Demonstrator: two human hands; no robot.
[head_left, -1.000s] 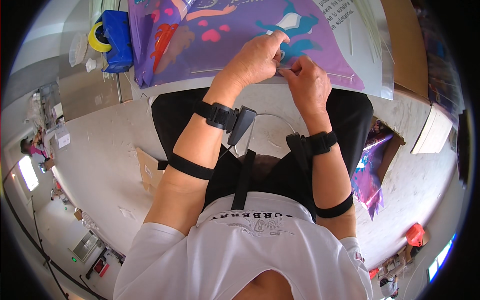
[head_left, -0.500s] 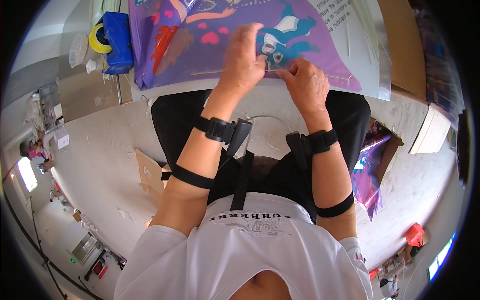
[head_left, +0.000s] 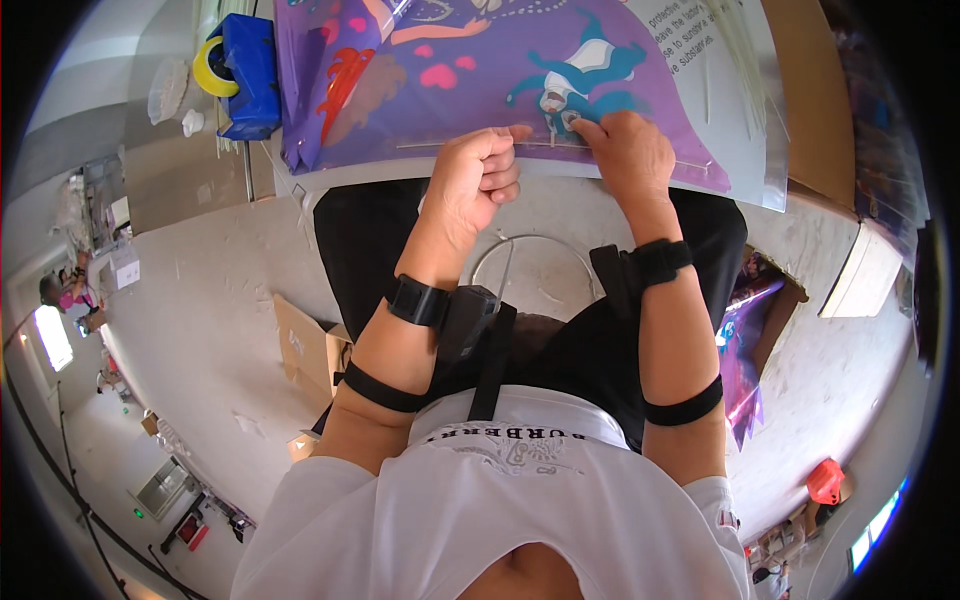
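A purple printed sheet with cartoon figures and pink hearts lies at the near edge of the table. Along its lower border runs a thin pale stick, and a short pale piece stands off it at the middle. Left of that piece, my left hand is curled closed, its thumb side toward the piece. My right hand pinches just to the right of it, over the sheet's border. Whatever lies between the fingers of either hand is too small or hidden to make out.
A blue tape dispenser with a yellow roll stands at the far left. Pale thin sticks lie on clear plastic at the right. A cardboard edge borders the right side. An open box sits below on the floor.
My left hand has come down toward me from above the sheet, and its fingers have curled in. My right hand has shifted slightly right. The whole view has shifted a little.
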